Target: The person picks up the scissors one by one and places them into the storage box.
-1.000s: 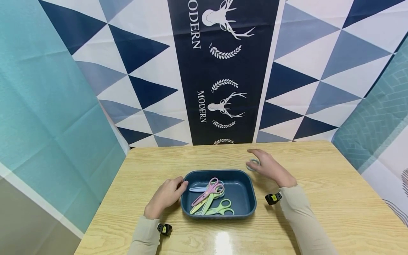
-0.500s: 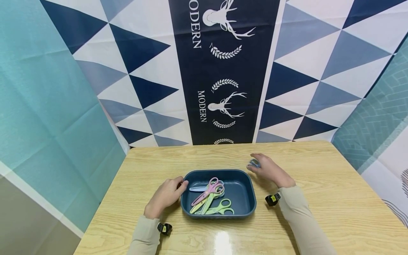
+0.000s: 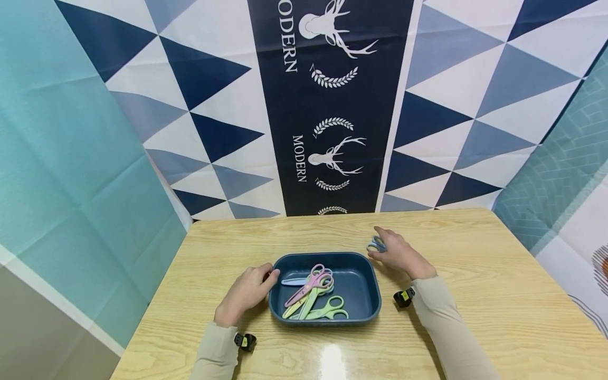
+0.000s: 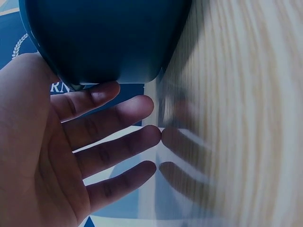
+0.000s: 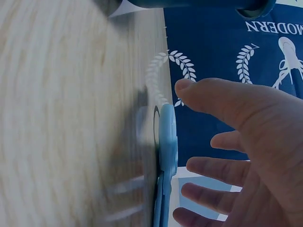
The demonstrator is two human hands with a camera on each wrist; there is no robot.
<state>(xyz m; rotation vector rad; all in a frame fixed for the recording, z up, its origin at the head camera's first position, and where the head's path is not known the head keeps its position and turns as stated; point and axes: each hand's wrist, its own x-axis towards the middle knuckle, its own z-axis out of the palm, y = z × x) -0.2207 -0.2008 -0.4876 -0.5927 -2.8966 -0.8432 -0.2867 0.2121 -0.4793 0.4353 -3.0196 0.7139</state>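
A pair of blue scissors (image 3: 376,244) lies on the table under my right hand (image 3: 398,254). In the right wrist view, thumb and fingers stand spread above the scissors (image 5: 166,151), with a gap between them. My left hand (image 3: 248,290) rests at the left side of a dark blue bin (image 3: 362,290). The left wrist view shows its fingers extended beside the bin (image 4: 104,42), the thumb by the rim and a fingertip at the bottom edge. Inside the bin lie several scissors, among them a pink pair (image 3: 311,285) and a green pair (image 3: 328,310), overlapping on the left.
The wooden table (image 3: 294,353) reaches back to a patterned cloth backdrop (image 3: 332,105). A teal cloth (image 3: 85,158) hangs along the left side. Each wrist wears a small black camera, such as the right wrist camera (image 3: 404,297).
My right hand has shifted slightly, and the blue scissors' handles have turned beneath it, so both loops now show. The left hand and the bin have stayed in place.
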